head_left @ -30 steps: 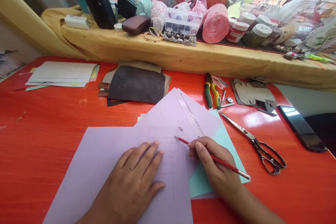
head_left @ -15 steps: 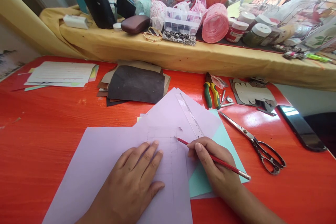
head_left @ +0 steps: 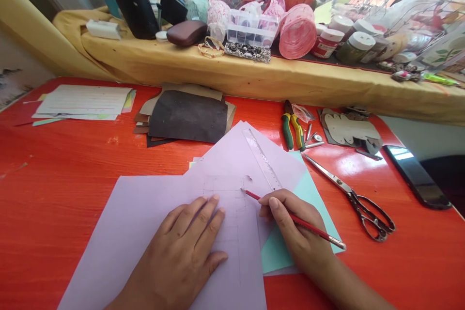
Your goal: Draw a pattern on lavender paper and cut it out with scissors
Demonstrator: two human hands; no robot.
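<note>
In the head view, which is the one view here, I see the person's left hand (head_left: 181, 252) lying flat on a purple sheet (head_left: 119, 232), its fingers a little spread and gripping nothing, only resting on the paper. The right hand (head_left: 300, 232) is closed around a red pencil (head_left: 314, 228), thumb and fingers pinching it near the front. The pencil tip is at the thin drawn lines (head_left: 238, 232) on this sheet, to the right of the left fingertips; how hard it presses I cannot tell. The sheet lies on the red table (head_left: 407, 271), over another purple sheet (head_left: 225, 152), which carries a clear ruler (head_left: 262, 160). Behind, on a ledge (head_left: 232, 72) covered by yellow cloth, stand many containers. A clear plastic box (head_left: 250, 31) is divided into compartments, but their contents are too unclear to name. Beside it, a pink round tub (head_left: 298, 31) is tilted toward us, and I cannot tell what it holds. Further right, a red jar (head_left: 328, 44) and a dark green jar (head_left: 356, 48) wear their pale lids, so both are closed. On the table, a small clear bag (head_left: 303, 113) lies just beside the pliers (head_left: 293, 128).
</note>
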